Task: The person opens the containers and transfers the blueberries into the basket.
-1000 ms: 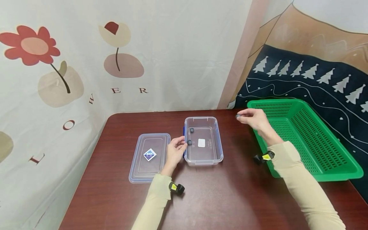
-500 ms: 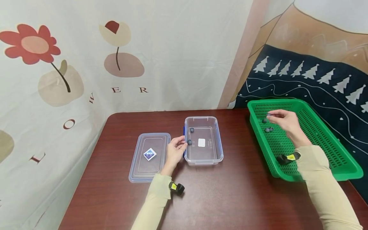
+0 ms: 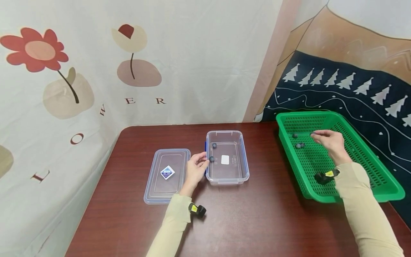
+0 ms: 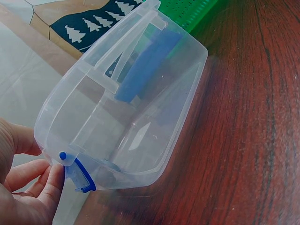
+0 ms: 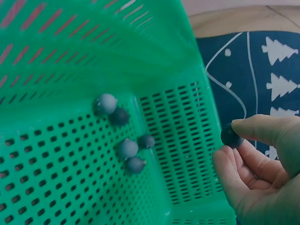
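Note:
My right hand (image 3: 332, 142) is over the green basket (image 3: 308, 182), pinching a blueberry (image 5: 231, 136) between thumb and fingertips. Several blueberries (image 5: 127, 148) lie on the basket floor, toward one end. At the table's middle stands a clear plastic food container (image 3: 232, 173) without its lid, two blueberries (image 3: 214, 145) inside along its left side. My left hand (image 3: 195, 169) holds that left side, and in the left wrist view the thumb and fingers grip the rim by a blue clasp (image 4: 80, 174).
Left of the container, the transparent lid (image 3: 167, 192) with a blue-and-white label lies flat on the brown table (image 3: 224, 221). The basket stands at the table's right edge. A printed curtain (image 3: 199, 71) hangs behind the table.
The right hand, with its blueberry, has moved from beyond the basket's left rim to over the basket's inside. The left hand and the container have stayed in place.

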`<action>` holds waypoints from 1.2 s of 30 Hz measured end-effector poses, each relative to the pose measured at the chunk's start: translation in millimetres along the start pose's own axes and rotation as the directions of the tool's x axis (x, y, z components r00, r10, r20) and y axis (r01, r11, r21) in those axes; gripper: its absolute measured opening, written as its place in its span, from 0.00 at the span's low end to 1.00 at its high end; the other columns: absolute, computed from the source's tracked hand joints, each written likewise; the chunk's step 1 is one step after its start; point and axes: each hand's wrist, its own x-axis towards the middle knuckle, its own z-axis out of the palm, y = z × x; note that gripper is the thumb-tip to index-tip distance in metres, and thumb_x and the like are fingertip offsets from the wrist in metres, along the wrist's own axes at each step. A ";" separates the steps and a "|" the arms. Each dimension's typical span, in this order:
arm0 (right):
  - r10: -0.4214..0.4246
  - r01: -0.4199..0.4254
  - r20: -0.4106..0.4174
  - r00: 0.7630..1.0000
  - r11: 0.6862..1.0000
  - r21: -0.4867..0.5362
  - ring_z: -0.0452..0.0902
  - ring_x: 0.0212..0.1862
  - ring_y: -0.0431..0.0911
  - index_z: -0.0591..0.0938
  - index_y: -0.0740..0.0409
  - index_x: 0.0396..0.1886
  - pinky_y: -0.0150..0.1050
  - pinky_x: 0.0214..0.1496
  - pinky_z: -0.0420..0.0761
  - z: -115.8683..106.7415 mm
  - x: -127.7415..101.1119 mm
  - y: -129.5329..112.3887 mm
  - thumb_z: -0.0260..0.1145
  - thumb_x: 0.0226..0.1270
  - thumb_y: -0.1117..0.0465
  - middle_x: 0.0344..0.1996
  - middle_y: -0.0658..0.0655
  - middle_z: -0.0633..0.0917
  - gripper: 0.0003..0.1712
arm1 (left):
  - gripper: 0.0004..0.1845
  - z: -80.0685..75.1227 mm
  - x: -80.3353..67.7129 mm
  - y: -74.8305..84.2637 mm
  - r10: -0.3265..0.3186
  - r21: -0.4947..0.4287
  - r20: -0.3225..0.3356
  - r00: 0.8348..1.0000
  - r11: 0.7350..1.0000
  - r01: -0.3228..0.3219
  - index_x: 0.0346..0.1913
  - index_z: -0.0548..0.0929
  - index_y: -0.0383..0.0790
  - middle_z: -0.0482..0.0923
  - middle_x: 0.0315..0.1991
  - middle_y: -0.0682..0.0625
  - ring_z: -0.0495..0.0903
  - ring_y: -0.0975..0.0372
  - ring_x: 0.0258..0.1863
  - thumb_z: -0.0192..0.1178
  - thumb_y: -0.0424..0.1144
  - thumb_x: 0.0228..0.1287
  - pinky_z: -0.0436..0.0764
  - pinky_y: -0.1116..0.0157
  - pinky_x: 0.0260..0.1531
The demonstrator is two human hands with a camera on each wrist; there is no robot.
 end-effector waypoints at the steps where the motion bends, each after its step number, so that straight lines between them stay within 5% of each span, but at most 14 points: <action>1: 0.018 -0.018 -0.003 1.000 1.000 -0.020 0.75 0.31 0.24 0.75 0.58 0.51 0.33 0.49 0.81 0.3 0.7 1.5 0.61 0.65 0.50 0.31 0.34 0.76 0.21 | 0.16 0.1 -0.1 0.0 -0.002 0.000 0.001 1.000 1.000 0.002 0.47 0.74 0.12 0.72 0.41 0.24 0.75 0.38 0.43 0.56 0.16 0.52 0.81 0.60 0.47; 4: 0.059 -0.060 -0.020 0.998 0.996 -0.062 0.73 0.29 0.22 0.72 0.62 0.58 0.38 0.53 0.80 2.2 2.8 5.6 0.60 0.66 0.50 0.41 0.45 0.74 0.27 | 0.16 0.3 0.2 -0.3 -0.004 0.000 0.001 1.000 1.000 0.004 0.47 0.74 0.12 0.72 0.41 0.25 0.75 0.38 0.43 0.56 0.16 0.52 0.80 0.58 0.48; 9: 0.059 -0.061 -0.038 0.998 0.996 -0.063 0.70 0.27 0.21 0.67 0.72 0.63 0.26 0.42 0.81 6.9 4.0 7.0 0.60 0.66 0.54 0.51 0.58 0.72 0.33 | 0.16 0.6 0.9 -1.2 0.003 -0.005 -0.002 1.000 1.000 -0.003 0.47 0.74 0.13 0.72 0.41 0.25 0.75 0.38 0.43 0.56 0.16 0.52 0.81 0.59 0.48; 19: -0.035 0.036 -0.029 0.999 0.999 0.036 0.75 0.31 0.26 0.77 0.63 0.54 0.28 0.42 0.81 24.4 3.6 -21.0 0.65 0.62 0.53 0.30 0.35 0.77 0.25 | 0.16 0.3 1.1 -1.3 0.000 -0.011 0.002 1.000 1.000 0.000 0.47 0.74 0.12 0.72 0.41 0.24 0.75 0.37 0.44 0.56 0.16 0.53 0.80 0.57 0.48; 25: -0.100 0.098 0.016 0.995 0.991 0.094 0.77 0.31 0.27 0.79 0.56 0.46 0.21 0.35 0.78 34.3 1.3 -52.2 0.66 0.61 0.53 0.26 0.34 0.80 0.16 | 0.16 0.5 0.7 -1.2 0.001 -0.006 0.003 1.000 1.000 -0.001 0.47 0.74 0.13 0.72 0.41 0.25 0.75 0.38 0.43 0.56 0.16 0.53 0.80 0.55 0.49; 36: -0.232 0.222 0.084 0.969 0.968 0.120 0.77 0.30 0.29 0.75 0.74 0.53 0.23 0.39 0.80 85.5 -4.8 -100.3 0.64 0.63 0.64 0.29 0.41 0.79 0.22 | 0.16 -0.1 0.8 -0.5 -0.003 0.000 0.003 1.000 1.000 0.003 0.47 0.74 0.13 0.72 0.42 0.25 0.75 0.37 0.44 0.56 0.16 0.53 0.80 0.56 0.49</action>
